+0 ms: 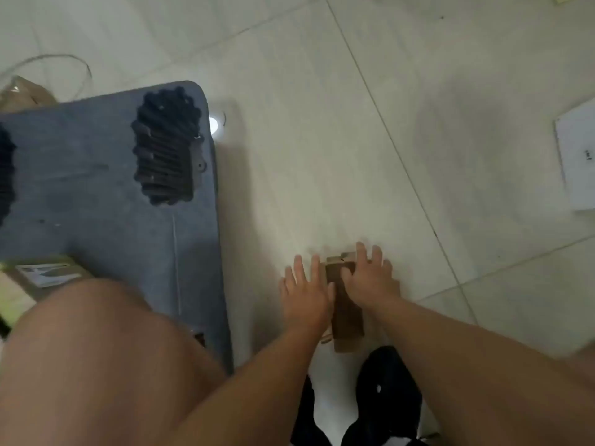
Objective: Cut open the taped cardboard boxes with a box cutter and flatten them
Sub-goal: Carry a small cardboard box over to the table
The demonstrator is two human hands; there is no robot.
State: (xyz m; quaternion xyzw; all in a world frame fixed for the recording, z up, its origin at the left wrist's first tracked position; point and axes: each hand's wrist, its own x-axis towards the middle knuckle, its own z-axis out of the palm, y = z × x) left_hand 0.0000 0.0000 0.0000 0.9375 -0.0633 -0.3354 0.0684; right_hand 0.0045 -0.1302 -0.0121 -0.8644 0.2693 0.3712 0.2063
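Both the left hand (306,292) and right hand (367,280) press flat, fingers straight, on the cardboard box (346,309) lying on the floor (322,156). The box appears collapsed, though blur obscures detail. Uneven pressure may let it spring up or slide on the tile.

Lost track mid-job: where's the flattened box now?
In the head view, the flattened box lies on the floor tiles, lower centre, under both hands, right of the blue mat.

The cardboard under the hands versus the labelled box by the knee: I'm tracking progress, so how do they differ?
The cardboard lies on the tiled floor; the labelled box sits on the blue mat beside the knee. The cardboard is pressed down by the left hand and right hand; nothing touches the labelled box. The box shows a white label; none is visible on the cardboard. Both are brown.
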